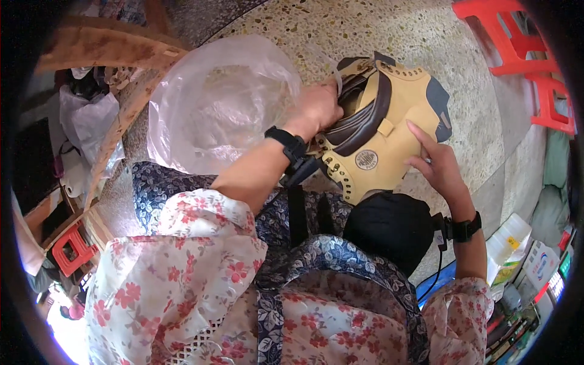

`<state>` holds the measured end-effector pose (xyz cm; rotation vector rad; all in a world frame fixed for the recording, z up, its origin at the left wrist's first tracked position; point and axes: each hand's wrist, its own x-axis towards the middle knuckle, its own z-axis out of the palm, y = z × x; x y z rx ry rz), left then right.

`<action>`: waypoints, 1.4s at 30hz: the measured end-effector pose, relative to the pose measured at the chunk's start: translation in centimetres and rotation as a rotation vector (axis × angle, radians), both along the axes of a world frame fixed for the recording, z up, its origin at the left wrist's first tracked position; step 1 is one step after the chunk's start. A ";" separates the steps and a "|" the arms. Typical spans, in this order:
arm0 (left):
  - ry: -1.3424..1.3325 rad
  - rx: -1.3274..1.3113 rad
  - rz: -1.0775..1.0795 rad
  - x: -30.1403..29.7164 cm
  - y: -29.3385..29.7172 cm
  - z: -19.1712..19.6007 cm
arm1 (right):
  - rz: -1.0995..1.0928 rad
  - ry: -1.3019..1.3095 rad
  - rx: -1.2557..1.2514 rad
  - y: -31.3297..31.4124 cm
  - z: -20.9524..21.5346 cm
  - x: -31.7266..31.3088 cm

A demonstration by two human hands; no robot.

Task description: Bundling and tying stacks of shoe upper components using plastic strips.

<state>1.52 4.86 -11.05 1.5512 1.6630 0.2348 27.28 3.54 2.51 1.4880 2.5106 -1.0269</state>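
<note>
Tan leather boot uppers (380, 155) with dark brown padded collars, rows of eyelets and a round stamped mark lie nested together in front of me. My left hand (316, 108) is closed at their left edge, by the collar opening; its fingertips are partly hidden. Beside that hand, a clear plastic bag (213, 97) spreads puffed out on the left. My right hand (437, 163) is open over the right side of the uppers, index finger and thumb apart, the fingertips at the tan leather. Whether they press on it I cannot tell.
A round black object (389, 231) sits by my lap, below the uppers. Wooden beams (109, 45) frame the left side. Red plastic stools (508, 36) stand at the upper right on the speckled floor (377, 24). Boxes and containers (538, 261) crowd the lower right.
</note>
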 end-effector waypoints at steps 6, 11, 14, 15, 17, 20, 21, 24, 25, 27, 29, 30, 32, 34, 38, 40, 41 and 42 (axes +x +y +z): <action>-0.071 0.028 0.034 -0.5 -0.8 -1.1 | 0.075 0.086 0.087 0.0 -0.7 0.4; 0.214 0.066 0.101 0.7 0.4 -0.9 | 0.043 -0.060 0.037 -0.1 -0.6 0.7; 0.116 -0.020 0.357 -2.6 1.8 -2.9 | 0.050 -0.039 0.034 0.1 -0.5 0.5; 0.043 -0.093 0.429 -3.9 1.9 -3.1 | 0.047 -0.037 0.036 0.1 -0.3 0.4; 0.061 -0.115 0.427 -3.4 1.1 -2.4 | 0.031 -0.089 -0.005 0.1 -0.2 0.3; 0.148 -0.003 -0.106 1.3 0.2 -0.4 | 0.095 -0.019 0.091 0.0 -0.4 0.2; 0.073 0.037 -0.103 1.5 0.2 -0.9 | 0.100 -0.018 0.089 0.0 -0.3 0.0; -0.061 -0.149 -0.069 0.5 0.1 -1.3 | 0.112 -0.017 0.058 0.2 0.0 -0.2; -0.273 -0.126 0.075 0.5 -0.8 -1.2 | 0.110 -0.032 0.050 0.3 0.1 -0.1; -0.484 -0.095 0.211 0.7 -1.9 -0.8 | 0.102 -0.046 0.049 0.3 0.3 -0.2; -0.443 0.100 0.252 1.3 -2.3 -0.2 | 0.086 -0.080 0.002 0.3 0.9 -0.4; -0.418 0.259 0.318 1.7 -2.2 0.4 | 0.081 -0.079 0.003 0.2 0.8 -0.4; -0.396 0.211 0.226 1.3 -0.8 1.9 | 0.111 0.070 0.127 0.0 -0.1 -0.1; -0.363 0.160 0.147 1.5 -0.4 2.7 | 0.109 0.071 0.137 -0.2 -0.5 0.1; -0.511 0.160 0.228 0.8 -0.9 3.1 | 0.122 0.085 0.162 -0.2 -1.0 0.3; -0.533 0.174 0.285 1.4 -0.8 4.2 | 0.114 0.087 0.177 -0.2 -0.6 0.3; -0.552 0.191 0.353 1.7 -0.7 5.5 | 0.120 0.093 0.192 -0.1 -0.5 0.2; -0.595 0.194 0.355 2.2 -0.7 7.7 | 0.099 0.089 0.191 -0.1 -0.5 0.4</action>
